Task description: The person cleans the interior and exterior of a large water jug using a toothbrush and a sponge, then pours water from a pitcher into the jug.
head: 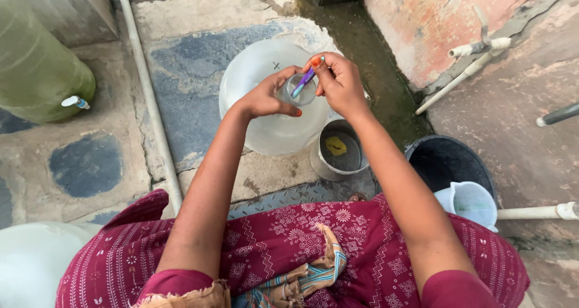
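Observation:
My left hand (265, 96) grips a small clear glass (297, 91) from the side, held over a large translucent water jar (265, 130) that lies on the wet concrete. My right hand (339, 82) pinches a purple and blue toothbrush (304, 80) whose head points down into the glass. Both hands meet above the jar's upper right part. My lap, in a maroon patterned dress, fills the bottom of the view.
A small metal pot (339, 152) with water and a yellow piece in it stands right of the jar. Further right are a black bucket (449, 160) and a pale plastic jug (470, 202). A green tank with a tap (75, 102) stands at left. White pipes (148, 97) cross the floor.

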